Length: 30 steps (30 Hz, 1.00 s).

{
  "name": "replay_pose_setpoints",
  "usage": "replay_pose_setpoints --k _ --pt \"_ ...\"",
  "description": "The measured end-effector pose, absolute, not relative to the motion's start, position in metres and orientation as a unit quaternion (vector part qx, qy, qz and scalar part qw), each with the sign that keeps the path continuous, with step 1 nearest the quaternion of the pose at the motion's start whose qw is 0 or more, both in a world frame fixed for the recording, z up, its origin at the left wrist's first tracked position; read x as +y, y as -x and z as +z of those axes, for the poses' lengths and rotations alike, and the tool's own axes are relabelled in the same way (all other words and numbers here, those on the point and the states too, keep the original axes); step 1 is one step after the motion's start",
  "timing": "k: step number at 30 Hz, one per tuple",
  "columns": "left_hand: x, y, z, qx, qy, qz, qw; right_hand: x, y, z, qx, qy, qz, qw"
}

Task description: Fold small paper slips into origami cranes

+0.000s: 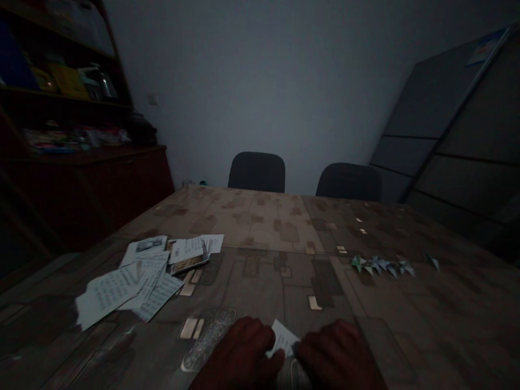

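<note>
A small piece of printed paper (283,340) lies between my two hands at the near edge of the view, one corner pointing away from me. My left hand (249,349) grips its left side, thumb and fingers closed at the paper. On the other side my right hand (339,352) has its fingers curled down onto the paper's right edge. The lower part of the paper is partly hidden by the hands, and the light is dim.
Loose printed sheets (111,290) lie spread at the left, beside a small stack of cards or booklets (189,254). Several small folded paper pieces (382,265) stand in a row at the right. Beyond the patterned tablecloth (252,216) are two dark chairs (257,172).
</note>
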<state>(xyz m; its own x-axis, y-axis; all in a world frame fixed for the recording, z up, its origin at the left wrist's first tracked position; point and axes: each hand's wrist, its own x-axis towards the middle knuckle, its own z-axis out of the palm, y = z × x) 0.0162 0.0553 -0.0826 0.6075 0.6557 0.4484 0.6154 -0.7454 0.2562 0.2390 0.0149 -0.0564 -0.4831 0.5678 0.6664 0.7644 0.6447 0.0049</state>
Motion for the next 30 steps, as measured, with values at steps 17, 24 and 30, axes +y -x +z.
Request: replay_pose_setpoints --k 17,24,30 --pt "0.043 0.039 -0.062 0.261 -0.938 0.215 -0.078 0.015 -0.229 -0.071 -0.839 0.369 -0.170 0.363" --pt "0.047 0.028 -0.054 0.251 -0.933 0.242 -0.090 0.015 -0.228 -0.071 -0.842 0.368 -0.168 0.358" --pt "0.054 0.004 -0.075 0.224 -0.916 0.293 -0.157 0.017 -0.221 -0.069 -0.829 0.375 -0.207 0.358"
